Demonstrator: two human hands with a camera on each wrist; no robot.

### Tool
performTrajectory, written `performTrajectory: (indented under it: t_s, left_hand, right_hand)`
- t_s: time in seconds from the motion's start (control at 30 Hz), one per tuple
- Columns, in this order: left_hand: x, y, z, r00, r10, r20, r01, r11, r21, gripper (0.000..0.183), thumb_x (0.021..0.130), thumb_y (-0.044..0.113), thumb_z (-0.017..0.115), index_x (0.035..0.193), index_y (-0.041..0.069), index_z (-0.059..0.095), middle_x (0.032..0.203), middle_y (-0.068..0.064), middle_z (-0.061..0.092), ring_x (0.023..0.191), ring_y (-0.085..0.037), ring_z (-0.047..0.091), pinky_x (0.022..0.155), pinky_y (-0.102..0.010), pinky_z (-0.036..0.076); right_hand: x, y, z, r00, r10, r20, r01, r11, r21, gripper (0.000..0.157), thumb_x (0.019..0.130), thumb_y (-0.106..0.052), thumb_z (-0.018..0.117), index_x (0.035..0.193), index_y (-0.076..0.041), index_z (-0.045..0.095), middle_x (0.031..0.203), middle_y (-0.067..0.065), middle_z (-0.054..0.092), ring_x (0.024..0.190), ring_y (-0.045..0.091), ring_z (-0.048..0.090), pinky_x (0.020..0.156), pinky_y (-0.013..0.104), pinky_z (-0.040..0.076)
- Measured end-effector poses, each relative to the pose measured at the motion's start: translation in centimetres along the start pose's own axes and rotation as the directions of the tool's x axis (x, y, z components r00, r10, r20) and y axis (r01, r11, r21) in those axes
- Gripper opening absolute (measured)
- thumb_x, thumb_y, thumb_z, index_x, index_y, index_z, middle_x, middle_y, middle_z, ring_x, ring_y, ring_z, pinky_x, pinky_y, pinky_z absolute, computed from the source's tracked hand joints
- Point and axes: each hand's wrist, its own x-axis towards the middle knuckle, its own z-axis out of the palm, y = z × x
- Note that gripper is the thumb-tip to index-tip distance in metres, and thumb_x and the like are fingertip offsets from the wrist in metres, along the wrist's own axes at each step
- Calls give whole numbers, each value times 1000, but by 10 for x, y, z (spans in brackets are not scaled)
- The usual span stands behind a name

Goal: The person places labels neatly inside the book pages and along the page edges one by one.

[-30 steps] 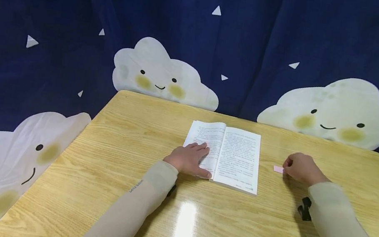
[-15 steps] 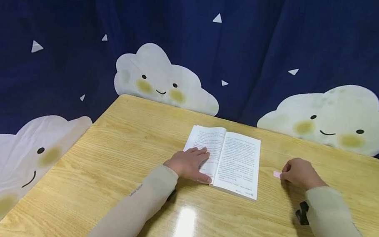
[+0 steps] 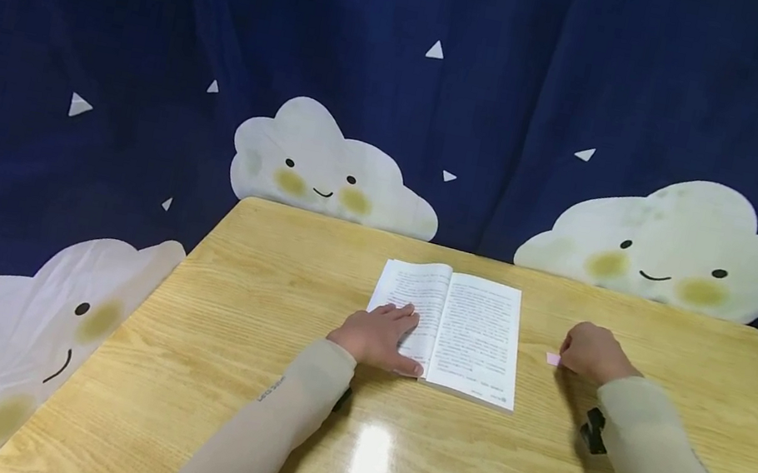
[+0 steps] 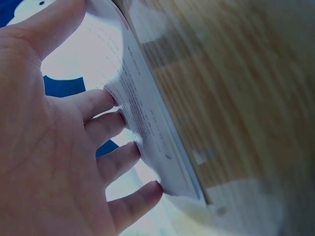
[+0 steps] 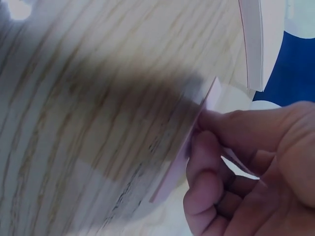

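An open book (image 3: 479,339) with printed pages lies on the wooden table. My left hand (image 3: 378,338) rests on its left page with fingers spread and the thumb at the bottom edge near the spine. The left wrist view shows the palm (image 4: 54,142) and fingertips along the page. To the right of the book, my right hand (image 3: 594,352) pinches a small pink slip of paper (image 3: 552,358) between thumb and curled fingers. In the right wrist view the pink slip (image 5: 170,182) stretches out on both sides of the fingertips; its middle is hidden.
The wooden table (image 3: 249,281) carries a bright light reflection at the front. Behind it hangs a dark blue curtain (image 3: 383,43) with white triangles and smiling clouds. A black wrist device (image 3: 594,431) shows under the right sleeve.
My right hand has shifted slightly left over the pink slip, covering more of it. The left hand stays on the page. The head view has tilted up a little.
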Motion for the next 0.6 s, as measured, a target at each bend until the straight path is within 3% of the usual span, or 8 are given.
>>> performTrajectory:
  t_s: [0.17, 0.37, 0.47, 0.6]
  left_hand:
    - [-1, 0, 3, 1000, 0, -8, 0, 1000, -19, 94, 84, 70, 61, 159, 26, 24, 168, 8, 17, 156, -22, 19, 121, -50, 30]
    - [-1, 0, 5, 1000, 4, -15, -4, 1000, -30, 94, 84, 69, 61, 159, 26, 25, 168, 8, 18, 156, -22, 18, 121, -50, 29]
    - [-1, 0, 3, 1000, 1, -26, -2, 1000, -28, 93, 84, 69, 61, 159, 26, 25, 168, 8, 18, 156, -22, 18, 121, -50, 29]
    - [-2, 0, 1, 1000, 10, -24, -10, 1000, -26, 93, 85, 69, 61, 159, 25, 25, 168, 7, 18, 156, -22, 19, 121, -50, 29]
  right_hand:
    - [-4, -3, 3, 1000, -14, -22, 14, 1000, 9, 19, 81, -3, 53, 63, -5, 60, 62, 3, 52, 62, 19, 44, 57, 30, 35]
    - [-3, -2, 3, 999, 16, -40, -16, 1000, -2, 16, 79, -3, 57, 77, 6, 70, 76, 16, 69, 67, 24, 54, 59, 33, 45]
    - [-2, 0, 1, 999, 24, -35, -23, 999, 24, 18, 78, -3, 58, 82, 8, 71, 79, 18, 70, 68, 24, 55, 59, 32, 46]
    - [-4, 3, -3, 999, 38, -3, -38, 996, 86, 17, 78, -3, 55, 71, 2, 69, 62, 5, 60, 61, 18, 51, 56, 28, 39]
